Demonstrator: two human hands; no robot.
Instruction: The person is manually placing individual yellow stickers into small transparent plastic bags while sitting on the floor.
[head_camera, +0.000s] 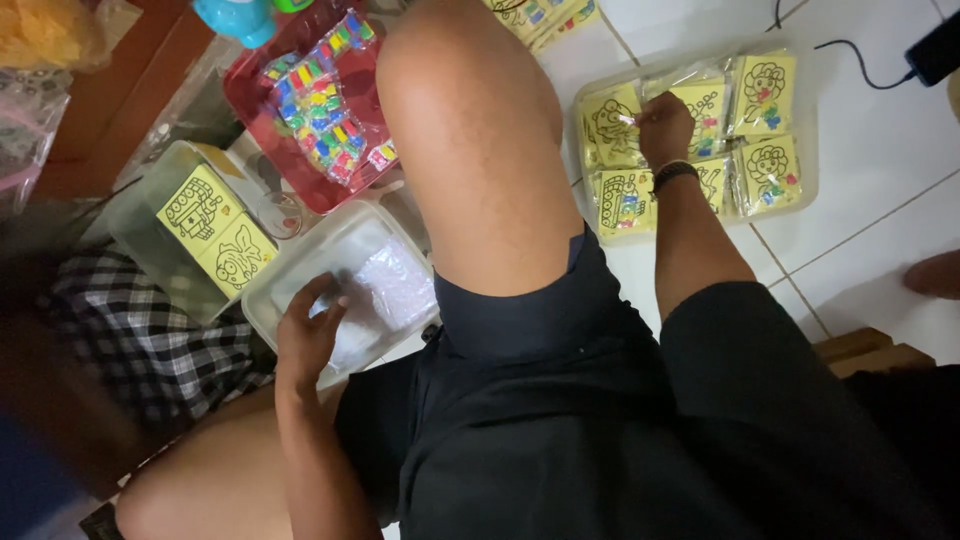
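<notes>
On the white tiled floor (880, 150), the right hand (665, 128) rests on a flat clear plastic bag of yellow picture cards with black line drawings (765, 160), fingers pinched on one card; its grip looks closed. Left of the raised knee (470, 140), the left hand (308, 335) lies with fingers spread and grip loose on a clear plastic tub of small white packets (385, 270), beside a red tray of coloured sachets (320, 105).
</notes>
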